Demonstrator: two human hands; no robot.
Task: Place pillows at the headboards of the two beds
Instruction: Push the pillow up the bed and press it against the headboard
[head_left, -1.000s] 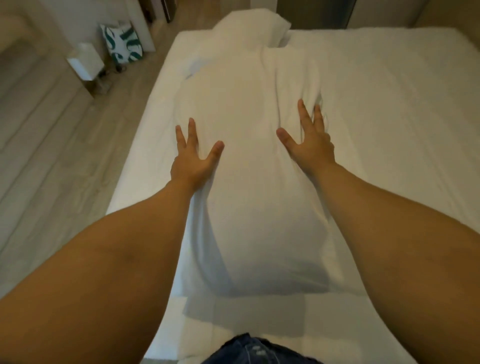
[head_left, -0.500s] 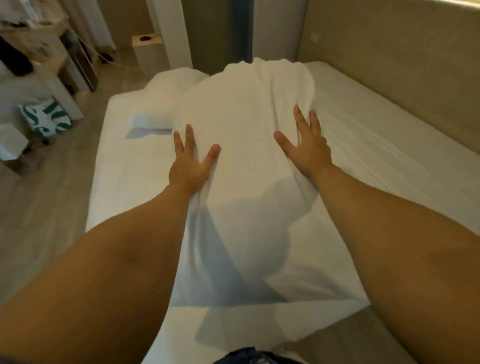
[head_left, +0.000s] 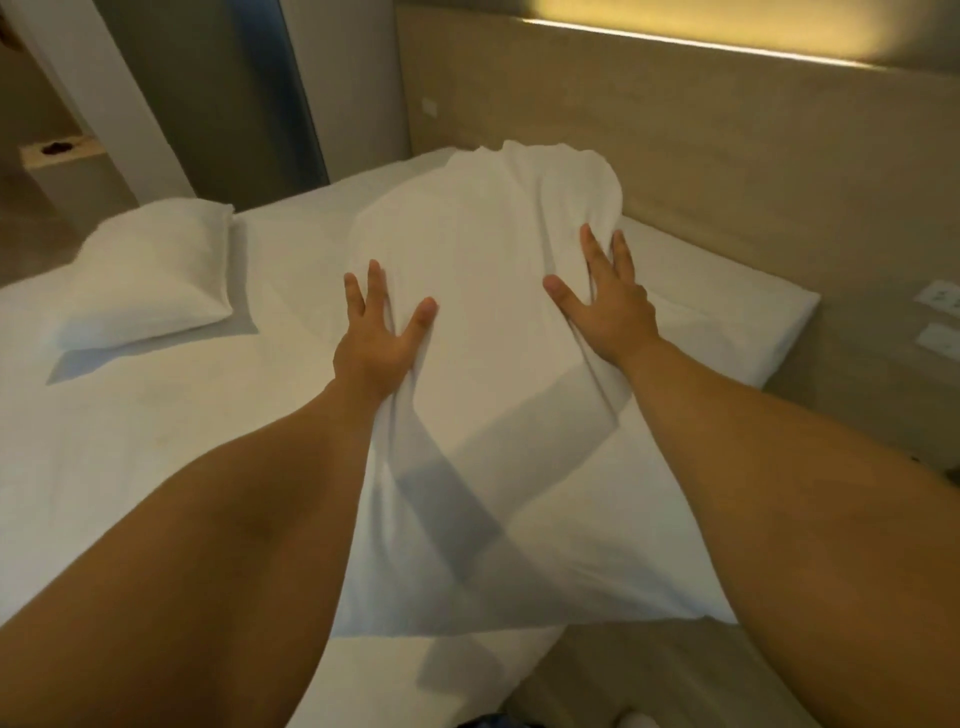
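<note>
Both hands, the left hand (head_left: 375, 347) and the right hand (head_left: 609, 306), hold the big white pillow (head_left: 488, 374) by its sides with spread fingers, its long way pointing at the headboard (head_left: 727, 156) just ahead.

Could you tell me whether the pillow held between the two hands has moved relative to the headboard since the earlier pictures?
Yes. The held pillow has swung toward the headboard; its far end now overlaps the panel.
</note>
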